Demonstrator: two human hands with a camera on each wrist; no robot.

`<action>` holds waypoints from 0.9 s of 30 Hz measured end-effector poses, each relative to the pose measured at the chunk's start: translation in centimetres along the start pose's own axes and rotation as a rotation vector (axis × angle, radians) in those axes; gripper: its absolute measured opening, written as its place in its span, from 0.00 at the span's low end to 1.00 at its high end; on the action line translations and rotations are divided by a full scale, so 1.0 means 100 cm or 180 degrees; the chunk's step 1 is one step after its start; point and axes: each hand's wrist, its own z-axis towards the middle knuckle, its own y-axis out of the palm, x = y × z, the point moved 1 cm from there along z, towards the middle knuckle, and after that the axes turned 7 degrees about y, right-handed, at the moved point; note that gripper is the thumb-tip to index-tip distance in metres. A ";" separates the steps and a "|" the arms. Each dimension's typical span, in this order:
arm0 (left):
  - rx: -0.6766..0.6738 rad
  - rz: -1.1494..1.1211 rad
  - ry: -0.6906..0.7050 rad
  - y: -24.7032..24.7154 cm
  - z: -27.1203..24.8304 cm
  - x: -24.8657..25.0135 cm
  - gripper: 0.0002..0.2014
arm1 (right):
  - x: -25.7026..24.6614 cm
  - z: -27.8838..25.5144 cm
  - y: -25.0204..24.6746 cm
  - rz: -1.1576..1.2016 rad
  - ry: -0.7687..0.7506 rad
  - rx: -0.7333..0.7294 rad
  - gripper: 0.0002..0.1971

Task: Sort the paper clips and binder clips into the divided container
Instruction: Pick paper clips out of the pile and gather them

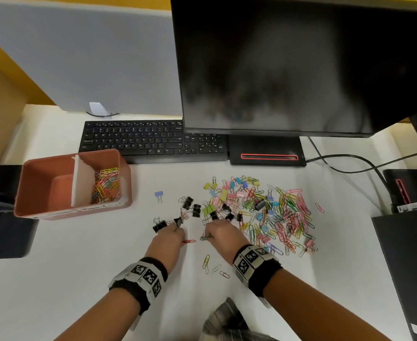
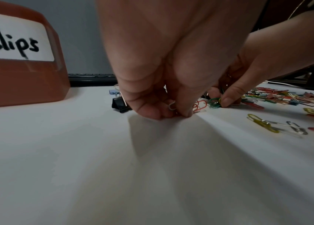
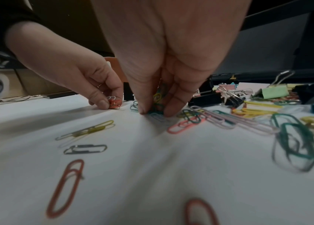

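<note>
The reddish divided container point(image 1: 42, 185) stands at the left; its right compartment holds several coloured paper clips point(image 1: 106, 184), and the left compartment looks bare. A mixed pile of paper clips and binder clips point(image 1: 264, 210) covers the table's centre right. My left hand point(image 1: 179, 233) point(image 2: 169, 113) presses down on the table, its curled fingers pinching red paper clips point(image 2: 199, 105) and a pale one. Close beside it my right hand point(image 1: 208, 233) point(image 3: 155, 111) pinches a bunch of green and yellow paper clips point(image 3: 157, 105). Black binder clips point(image 1: 159, 226) lie just beyond the left hand.
A black keyboard point(image 1: 141, 140) and a monitor point(image 1: 288, 65) on its base stand behind the pile. Cables point(image 1: 350, 161) run to black devices point(image 1: 409, 254) on the right. A few loose paper clips point(image 1: 206, 262) lie between my wrists. A lone blue binder clip point(image 1: 158, 194) sits near the container.
</note>
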 end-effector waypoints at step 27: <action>0.1620 -0.0508 -0.0939 -0.206 -0.050 -0.075 0.13 | -0.211 0.074 -0.086 0.1279 -0.0808 0.0437 0.20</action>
